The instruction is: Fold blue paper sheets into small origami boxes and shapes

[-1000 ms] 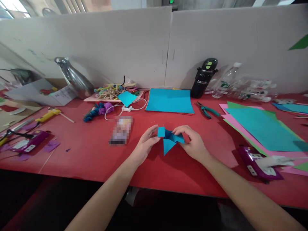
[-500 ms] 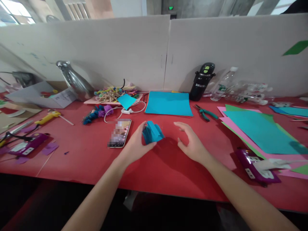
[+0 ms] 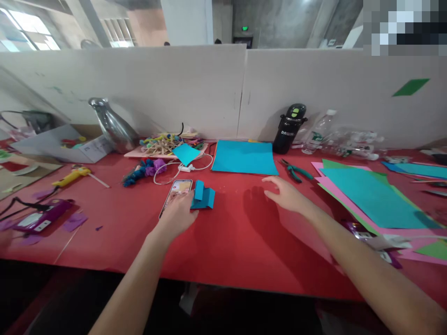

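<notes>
The folded blue paper [image 3: 205,198] rests on the red table with a raised flap on its left side. My left hand [image 3: 178,214] is just left of it, its fingers over the phone [image 3: 179,186]. Whether those fingertips touch the screen or the paper's edge I cannot tell, but the hand appears to hold nothing. To the right, my right hand [image 3: 288,197] hovers above the table, thumb and fingers apart with nothing between them. Pliers with teal handles [image 3: 296,172] lie just beyond it.
A stack of blue sheets [image 3: 244,157] lies ahead. Coloured paper [image 3: 380,195] partly covers a purple device [image 3: 361,231] at right. Behind stand a black bottle [image 3: 288,130] and a steel jug [image 3: 113,125]. A yellow glue gun [image 3: 72,176] and white cable [image 3: 160,177] are leftward.
My left hand has moved left and let go of the folded blue paper, which now sits on the table beside the phone. My right hand has shifted slightly right and forward.
</notes>
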Demonstrator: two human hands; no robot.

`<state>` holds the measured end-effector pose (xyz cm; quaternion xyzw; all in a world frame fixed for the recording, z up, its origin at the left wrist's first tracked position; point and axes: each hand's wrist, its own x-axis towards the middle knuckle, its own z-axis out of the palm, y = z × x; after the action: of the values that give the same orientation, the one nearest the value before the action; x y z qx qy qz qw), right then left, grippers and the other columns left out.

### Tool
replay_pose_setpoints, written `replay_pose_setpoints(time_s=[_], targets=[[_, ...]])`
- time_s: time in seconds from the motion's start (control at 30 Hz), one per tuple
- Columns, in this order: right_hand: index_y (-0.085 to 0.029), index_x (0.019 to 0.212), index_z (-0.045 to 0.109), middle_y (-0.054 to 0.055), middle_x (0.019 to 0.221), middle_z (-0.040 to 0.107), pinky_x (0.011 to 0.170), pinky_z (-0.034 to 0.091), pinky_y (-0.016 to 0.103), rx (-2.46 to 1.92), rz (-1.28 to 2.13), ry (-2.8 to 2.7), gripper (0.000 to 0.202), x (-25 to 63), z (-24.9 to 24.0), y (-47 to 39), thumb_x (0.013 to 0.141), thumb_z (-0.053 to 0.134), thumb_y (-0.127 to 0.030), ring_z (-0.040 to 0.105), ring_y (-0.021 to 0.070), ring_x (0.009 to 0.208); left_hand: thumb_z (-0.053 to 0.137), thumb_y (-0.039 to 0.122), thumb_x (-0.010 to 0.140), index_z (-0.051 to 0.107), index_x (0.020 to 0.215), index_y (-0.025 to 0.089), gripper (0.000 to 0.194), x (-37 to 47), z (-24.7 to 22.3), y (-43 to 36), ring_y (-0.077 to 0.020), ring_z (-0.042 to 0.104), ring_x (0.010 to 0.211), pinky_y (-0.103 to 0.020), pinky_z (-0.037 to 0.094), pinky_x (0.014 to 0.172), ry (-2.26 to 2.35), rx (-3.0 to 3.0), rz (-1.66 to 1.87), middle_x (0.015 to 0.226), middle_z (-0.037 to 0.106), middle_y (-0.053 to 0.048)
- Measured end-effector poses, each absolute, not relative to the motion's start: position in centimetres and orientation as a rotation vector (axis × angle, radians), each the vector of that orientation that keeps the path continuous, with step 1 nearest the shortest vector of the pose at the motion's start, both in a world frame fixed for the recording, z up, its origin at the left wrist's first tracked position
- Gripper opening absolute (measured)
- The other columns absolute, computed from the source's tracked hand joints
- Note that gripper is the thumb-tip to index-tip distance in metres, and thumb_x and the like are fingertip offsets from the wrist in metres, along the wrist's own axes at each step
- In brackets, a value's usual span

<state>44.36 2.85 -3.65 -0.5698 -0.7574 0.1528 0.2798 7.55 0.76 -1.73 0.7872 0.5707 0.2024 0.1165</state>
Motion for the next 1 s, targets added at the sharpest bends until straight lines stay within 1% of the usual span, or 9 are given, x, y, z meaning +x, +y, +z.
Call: replay_pose_setpoints(time_s=[0.07, 0.23, 0.3, 0.43, 0.5, 0.6, 0.73, 0.83, 1.0], targets=[[-0.023, 0.124, 0.061, 0.011, 0.13, 0.064, 0.107, 0.047, 0.045, -1.59, 0.25, -2.099, 0.034, 44.4, -4.0, 5.3, 0.09, 0.056, -0.026, 0.061, 0.0265, 0.122, 0.055, 0.015, 0.081, 0.068, 0.097, 0.019, 0.021, 8.1, -1.8, 1.0, -0.0353, 0.064, 0.11, -0.049, 0.041, 0.102, 1.78, 2.432, 0.449, 0.105, 0.073, -0.014], [-0.016, 0.135, 0.057, 0.017, 0.145, 0.054, 0.113, 0.04, 0.047, -1.683, 0.131, -2.146, 0.044, 43.7, -5.4, 10.5, 0.092, 0.056, -0.026, 0.048, 0.0312, 0.138, 0.049, 0.026, 0.094, 0.063, 0.114, 0.019, 0.025, 9.4, -2.6, 1.5, -0.029, 0.065, 0.106, -0.039, 0.046, 0.091, 1.912, 2.388, 0.883, 0.12, 0.069, -0.012], [-0.014, 0.138, 0.056, 0.018, 0.149, 0.051, 0.113, 0.04, 0.049, -1.72, 0.115, -2.185, 0.048, 43.5, -5.9, 11.6, 0.093, 0.057, -0.03, 0.044, 0.0338, 0.141, 0.05, 0.035, 0.096, 0.064, 0.105, 0.019, 0.023, 9.7, -2.6, 1.3, -0.0259, 0.068, 0.093, -0.035, 0.046, 0.083, 1.944, 2.312, 0.961, 0.106, 0.073, -0.01], [-0.018, 0.132, 0.063, 0.017, 0.139, 0.06, 0.099, 0.05, 0.051, -1.787, 0.082, -2.233, 0.041, 43.4, -6.3, 12.4, 0.097, 0.051, -0.037, 0.059, 0.0369, 0.125, 0.044, 0.043, 0.098, 0.06, 0.067, 0.021, 0.042, 10.6, -2.0, 0.2, -0.0232, 0.065, 0.068, -0.031, 0.042, 0.065, 1.965, 2.288, 0.737, 0.063, 0.066, -0.005], [-0.023, 0.122, 0.069, 0.013, 0.131, 0.067, 0.094, 0.052, 0.047, -1.782, 0.061, -2.261, 0.034, 43.6, -6.3, 12.5, 0.099, 0.049, -0.038, 0.063, 0.0349, 0.119, 0.045, 0.04, 0.097, 0.063, 0.07, 0.021, 0.038, 11.2, -2.1, -0.2, -0.0227, 0.066, 0.068, -0.03, 0.041, 0.061, 1.836, 2.311, 0.607, 0.068, 0.069, -0.005], [-0.025, 0.108, 0.074, 0.01, 0.12, 0.073, 0.092, 0.051, 0.04, -1.744, 0.031, -2.291, 0.029, 44.0, -6.2, 12.4, 0.099, 0.049, -0.036, 0.065, 0.0307, 0.115, 0.048, 0.03, 0.094, 0.069, 0.101, 0.02, 0.024, 11.7, -2.9, -0.4, -0.0286, 0.069, 0.099, -0.037, 0.051, 0.08, 1.691, 2.396, 0.645, 0.105, 0.074, -0.011], [-0.021, 0.103, 0.073, 0.012, 0.112, 0.074, 0.086, 0.05, 0.036, -1.702, -0.011, -2.255, 0.026, 44.3, -6.0, 11.9, 0.098, 0.048, -0.028, 0.067, 0.0286, 0.106, 0.058, 0.028, 0.086, 0.059, 0.133, 0.015, 0.048, 12.0, -4.3, -0.4, -0.0404, 0.037, 0.144, -0.057, 0.034, 0.114, 1.607, 2.495, 0.679, 0.148, 0.052, -0.017], [-0.019, 0.105, 0.07, 0.012, 0.111, 0.074, 0.081, 0.048, 0.034, -1.677, -0.047, -2.169, 0.025, 44.0, -5.6, 11.0, 0.097, 0.047, -0.027, 0.067, 0.0279, 0.102, 0.061, 0.029, 0.084, 0.061, 0.132, 0.015, 0.05, 12.2, -4.4, -0.6, -0.0433, 0.026, 0.148, -0.062, 0.029, 0.116, 1.534, 2.42, 0.629, 0.151, 0.048, -0.017], [-0.02, 0.086, 0.061, 0.006, 0.084, 0.071, 0.066, 0.044, 0.03, -1.644, -0.056, -2.001, 0.028, 42.8, -4.1, 6.5, 0.097, 0.05, -0.043, 0.064, 0.0215, 0.075, 0.061, 0.033, 0.088, 0.058, 0.133, 0.015, 0.049, 13.4, -3.7, -1.0, -0.0348, 0.043, 0.142, -0.053, 0.034, 0.117, 1.372, 2.038, 0.839, 0.145, 0.055, -0.017]])
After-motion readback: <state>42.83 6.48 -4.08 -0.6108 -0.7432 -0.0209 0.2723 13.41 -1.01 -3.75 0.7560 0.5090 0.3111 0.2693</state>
